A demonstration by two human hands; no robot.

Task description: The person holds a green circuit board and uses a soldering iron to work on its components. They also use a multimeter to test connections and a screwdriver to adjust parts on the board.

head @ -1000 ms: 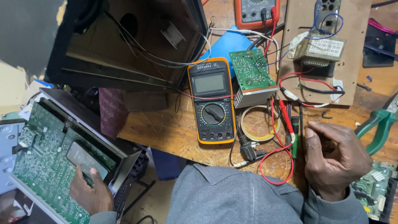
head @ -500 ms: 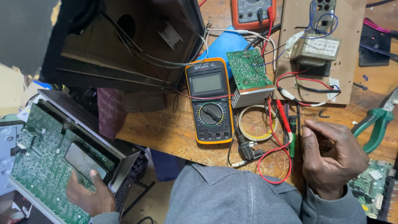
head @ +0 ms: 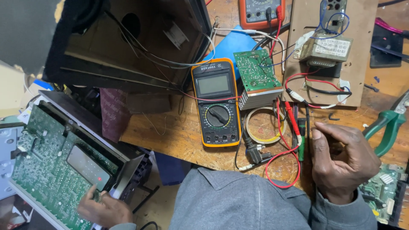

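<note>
Table (head: 179, 136): wooden, worn, crowded with repair gear.
Cabinet (head: 128, 42): dark open box at upper left, thin wires trailing out of it toward the meter.
Chassis (head: 55, 166): metal frame off the table's left edge, tilted, carrying a large green circuit board with a grey panel set in it.
Backboard (head: 298, 64): brown sheet at upper right, bearing a transformer (head: 326, 47) with red, black and blue leads.
Meter (head: 216, 102): orange-cased, grey screen, round dial, flat at table centre. A second, red meter (head: 260, 10) lies at the top edge.
Small board (head: 255, 72): green, on a finned heat sink, just right of the meter.
Pliers (head: 390, 125): green-handled, far right.
Tape ring (head: 264, 125): below the small board.
Probes (head: 296, 123): red and green, beside the ring.
Right hand (head: 341, 162): on the table near the probes, fingers loosely curled, thumb up; holding nothing visible.
Left hand (head: 104, 208): at the chassis's lower edge, fingers spread, tips touching the board.
</note>
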